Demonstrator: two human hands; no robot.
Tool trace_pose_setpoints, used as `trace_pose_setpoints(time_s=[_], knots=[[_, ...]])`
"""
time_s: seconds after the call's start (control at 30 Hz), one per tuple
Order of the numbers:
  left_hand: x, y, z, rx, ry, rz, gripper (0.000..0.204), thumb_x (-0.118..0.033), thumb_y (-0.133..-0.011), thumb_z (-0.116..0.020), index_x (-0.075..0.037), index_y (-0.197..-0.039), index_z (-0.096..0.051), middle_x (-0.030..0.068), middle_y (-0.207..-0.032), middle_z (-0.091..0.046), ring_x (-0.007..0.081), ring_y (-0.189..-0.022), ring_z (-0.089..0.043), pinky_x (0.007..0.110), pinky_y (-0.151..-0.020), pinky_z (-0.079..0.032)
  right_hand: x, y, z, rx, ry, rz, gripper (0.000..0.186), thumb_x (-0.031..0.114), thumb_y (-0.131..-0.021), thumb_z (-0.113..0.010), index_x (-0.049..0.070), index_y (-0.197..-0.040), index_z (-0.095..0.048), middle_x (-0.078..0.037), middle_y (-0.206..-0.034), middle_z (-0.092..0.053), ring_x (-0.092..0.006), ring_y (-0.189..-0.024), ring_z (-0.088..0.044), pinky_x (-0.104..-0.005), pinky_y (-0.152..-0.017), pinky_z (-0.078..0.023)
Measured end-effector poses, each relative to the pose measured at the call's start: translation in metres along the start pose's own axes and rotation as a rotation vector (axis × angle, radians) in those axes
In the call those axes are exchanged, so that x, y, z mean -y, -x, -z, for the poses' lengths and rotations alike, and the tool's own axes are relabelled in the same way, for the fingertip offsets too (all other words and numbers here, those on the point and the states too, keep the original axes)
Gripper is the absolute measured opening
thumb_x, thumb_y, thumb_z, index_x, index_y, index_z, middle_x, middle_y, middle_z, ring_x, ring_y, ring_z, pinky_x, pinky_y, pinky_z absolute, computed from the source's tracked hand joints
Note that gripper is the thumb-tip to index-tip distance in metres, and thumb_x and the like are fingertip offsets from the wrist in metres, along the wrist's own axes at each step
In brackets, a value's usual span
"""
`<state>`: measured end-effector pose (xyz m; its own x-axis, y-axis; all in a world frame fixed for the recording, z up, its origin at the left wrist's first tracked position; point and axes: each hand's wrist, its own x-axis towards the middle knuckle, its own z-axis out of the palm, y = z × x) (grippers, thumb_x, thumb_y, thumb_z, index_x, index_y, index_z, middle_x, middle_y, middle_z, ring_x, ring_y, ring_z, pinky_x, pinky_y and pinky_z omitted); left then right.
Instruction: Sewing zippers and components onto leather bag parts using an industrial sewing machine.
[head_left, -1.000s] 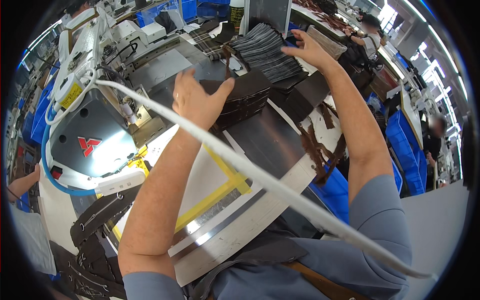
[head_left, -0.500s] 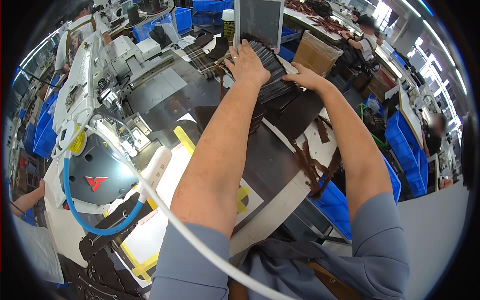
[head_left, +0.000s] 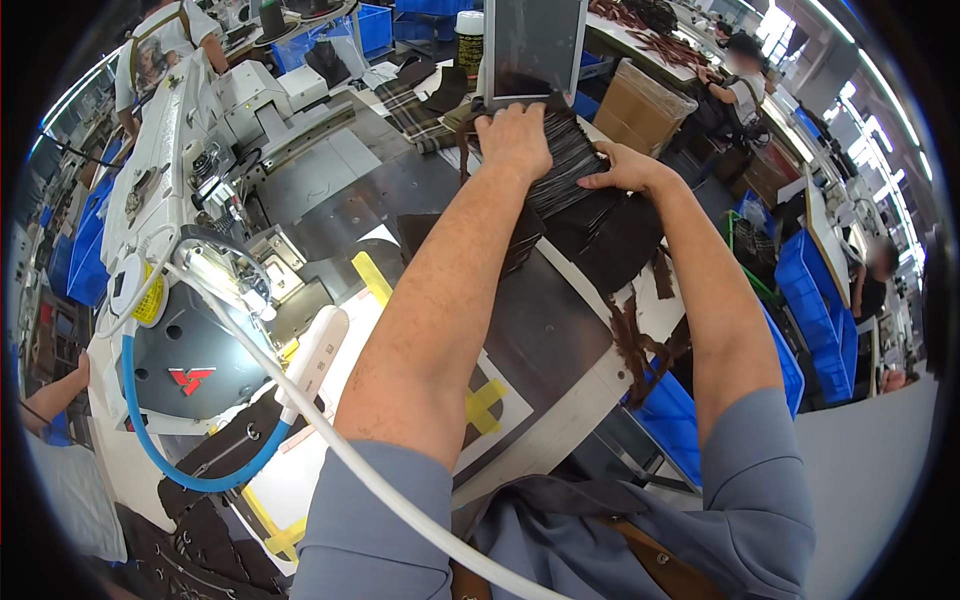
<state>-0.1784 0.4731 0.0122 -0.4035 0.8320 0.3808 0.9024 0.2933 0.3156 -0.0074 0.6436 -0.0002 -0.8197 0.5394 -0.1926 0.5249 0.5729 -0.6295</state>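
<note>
A thick bundle of thin dark strips with grey edges (head_left: pixel 568 165) lies at the far side of the machine table, in front of an upright grey framed panel (head_left: pixel 533 50). My left hand (head_left: pixel 517 143) is closed over its far left part, the fingers curled at the far edge. My right hand (head_left: pixel 632 172) grips the bundle's right side, thumb toward the near side and fingers partly hidden behind. Dark fabric pieces (head_left: pixel 612 238) lie just below the right hand. A smaller dark pile (head_left: pixel 522 240) sits beside my left forearm.
A sewing machine (head_left: pixel 165 140) with a lit needle area stands on the left. A white cable (head_left: pixel 370 475) crosses in front of me. Brown scraps (head_left: pixel 632 345) hang at the table's right edge above a blue bin (head_left: pixel 668 425). A cardboard box (head_left: pixel 640 105) stands beyond; other people sit farther off.
My left hand's fingers were raised and spread against the bundle's far side; now they curl over its edge. The right hand stays at the bundle's right side. The view has shifted slightly.
</note>
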Motion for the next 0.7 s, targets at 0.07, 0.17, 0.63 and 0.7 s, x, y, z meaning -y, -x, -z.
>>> trace_pose_setpoints(time_s=[0.07, 0.17, 0.63, 0.7], knots=[[0.004, 0.0, 0.001, 0.169, 0.028, 0.137, 0.084, -0.036, -0.077, -0.082, -0.025, -0.15, -0.043, 0.0058, -0.143, -0.058, 0.0266, -0.133, -0.055, 0.055, -0.11, -0.034, 0.004, 0.001, -0.002, -0.008, -0.002, -0.027, 0.086, 0.023, -0.077, -0.09, -0.009, -0.144, -0.046, -0.015, -0.128, -0.066, -0.0201, -0.119, -0.06, -0.0308, -0.104, -0.045], [0.008, -0.001, 0.002, 0.236, 0.037, 0.185, 0.088, -0.039, -0.078, -0.083, -0.029, -0.153, -0.039, 0.0077, -0.146, -0.055, 0.0274, -0.136, -0.053, 0.058, -0.116, -0.029, 0.015, 0.005, -0.003, 0.037, 0.01, 0.026, 0.097, 0.041, -0.072, -0.092, -0.008, -0.143, -0.048, -0.021, -0.135, -0.062, -0.0299, -0.125, -0.059, -0.0349, -0.104, -0.046], [0.043, -0.011, 0.004, 0.417, -0.1, 0.096, 0.143, -0.074, -0.047, -0.088, -0.016, -0.161, -0.024, 0.0174, -0.153, -0.048, 0.0342, -0.143, -0.045, 0.063, -0.119, -0.022, 0.009, -0.061, -0.02, -0.19, -0.313, -0.116, 0.096, 0.081, -0.096, -0.022, 0.011, -0.16, -0.03, -0.02, -0.161, -0.035, -0.0343, -0.148, -0.034, -0.0461, -0.119, -0.028], [0.041, -0.015, 0.004, 0.48, -0.046, 0.092, 0.145, -0.073, -0.047, -0.088, -0.013, -0.161, -0.02, 0.017, -0.15, -0.052, 0.0345, -0.14, -0.048, 0.061, -0.118, -0.024, 0.016, -0.059, -0.024, -0.174, -0.295, -0.044, 0.092, 0.078, -0.098, -0.024, 0.01, -0.16, -0.031, -0.02, -0.161, -0.036, -0.034, -0.148, -0.034, -0.0437, -0.12, -0.026]])
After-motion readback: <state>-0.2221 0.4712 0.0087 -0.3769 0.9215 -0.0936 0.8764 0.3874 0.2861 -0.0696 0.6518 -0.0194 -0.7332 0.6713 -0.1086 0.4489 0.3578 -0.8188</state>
